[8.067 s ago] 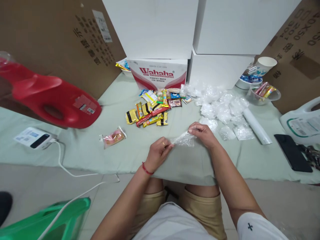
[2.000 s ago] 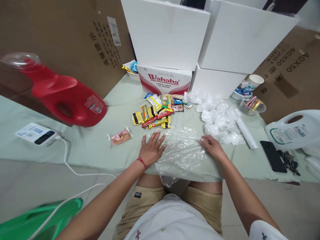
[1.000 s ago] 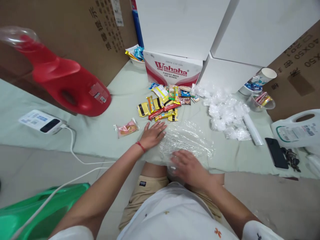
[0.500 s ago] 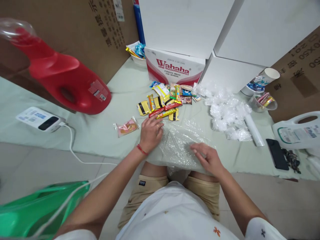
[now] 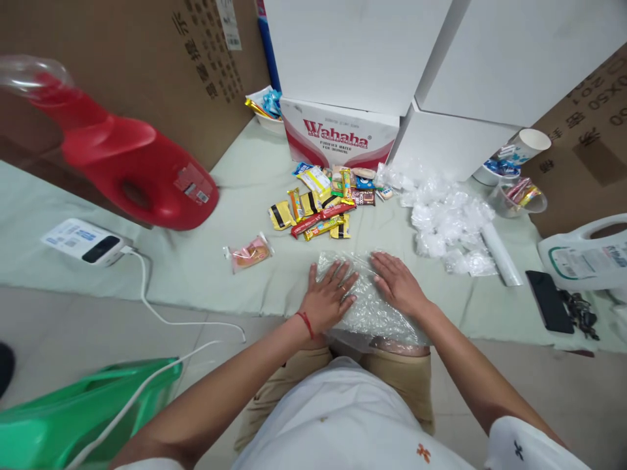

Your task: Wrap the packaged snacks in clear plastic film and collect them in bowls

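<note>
A clear, crinkled plastic sheet or bag (image 5: 375, 313) lies at the table's front edge, its near part hanging over my lap. My left hand (image 5: 328, 299) rests flat on its left side with the fingers spread. On its upper right lies my right hand (image 5: 399, 282), fingers stretched out and palm down. Beyond the plastic sits a pile of wrapped snacks: several yellow packets with black bands (image 5: 281, 215), a red stick packet (image 5: 323, 219) and a yellow stick packet (image 5: 323, 228). A pink-wrapped snack (image 5: 251, 254) lies apart, left of my left hand.
Crumpled clear plastic (image 5: 435, 215) and a white roll (image 5: 502, 254) lie to the right, near a black phone (image 5: 548, 300) and a white jug (image 5: 585, 254). Left stand a red bottle (image 5: 142, 163) and a white device (image 5: 85, 241) with a cable. A Wahaha box (image 5: 340, 134) stands behind.
My left hand has moved right and nearer, from beside the snacks onto the plastic, and spread its fingers. My right hand has moved forward and flattened. The plastic is bunched into a smaller area.
</note>
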`<state>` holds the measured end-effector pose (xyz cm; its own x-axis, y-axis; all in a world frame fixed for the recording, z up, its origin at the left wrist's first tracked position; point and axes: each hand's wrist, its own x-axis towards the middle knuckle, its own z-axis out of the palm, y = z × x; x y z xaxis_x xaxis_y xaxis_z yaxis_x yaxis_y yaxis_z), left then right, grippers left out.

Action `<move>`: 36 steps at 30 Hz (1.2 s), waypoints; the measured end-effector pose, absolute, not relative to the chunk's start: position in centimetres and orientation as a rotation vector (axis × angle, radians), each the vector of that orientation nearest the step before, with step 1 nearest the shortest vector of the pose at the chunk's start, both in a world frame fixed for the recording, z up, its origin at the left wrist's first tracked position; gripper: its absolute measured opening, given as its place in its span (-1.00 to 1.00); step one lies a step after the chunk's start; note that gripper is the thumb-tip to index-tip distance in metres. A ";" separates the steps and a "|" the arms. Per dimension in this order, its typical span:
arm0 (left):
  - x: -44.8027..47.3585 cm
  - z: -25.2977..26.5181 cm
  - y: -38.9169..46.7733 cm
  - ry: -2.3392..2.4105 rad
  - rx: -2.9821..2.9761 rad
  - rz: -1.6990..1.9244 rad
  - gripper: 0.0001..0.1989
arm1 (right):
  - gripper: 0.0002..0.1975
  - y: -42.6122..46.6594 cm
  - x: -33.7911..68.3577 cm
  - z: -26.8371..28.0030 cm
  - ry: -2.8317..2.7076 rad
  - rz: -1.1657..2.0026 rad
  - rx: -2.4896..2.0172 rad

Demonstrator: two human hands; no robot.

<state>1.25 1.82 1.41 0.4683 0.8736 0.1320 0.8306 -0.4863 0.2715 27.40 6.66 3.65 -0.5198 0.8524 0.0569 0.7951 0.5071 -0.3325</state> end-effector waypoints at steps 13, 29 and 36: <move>-1.8 2.3 5.0 1.634 2.444 0.306 -0.40 | -0.59 15.4 20.2 9.5 -2.593 0.178 -1.446; -1.9 2.6 4.7 1.627 2.415 0.371 -0.40 | -0.66 22.8 16.0 12.2 -2.901 -0.039 -1.388; -2.0 2.7 4.7 1.621 2.411 0.360 -0.40 | -0.62 25.0 13.6 10.3 -2.911 0.078 -1.523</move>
<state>-1.97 4.74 2.68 0.3640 0.9277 0.0828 0.8756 -0.3711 0.3092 13.60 25.03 10.28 -0.5625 0.8131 -0.1497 0.8200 0.5719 0.0252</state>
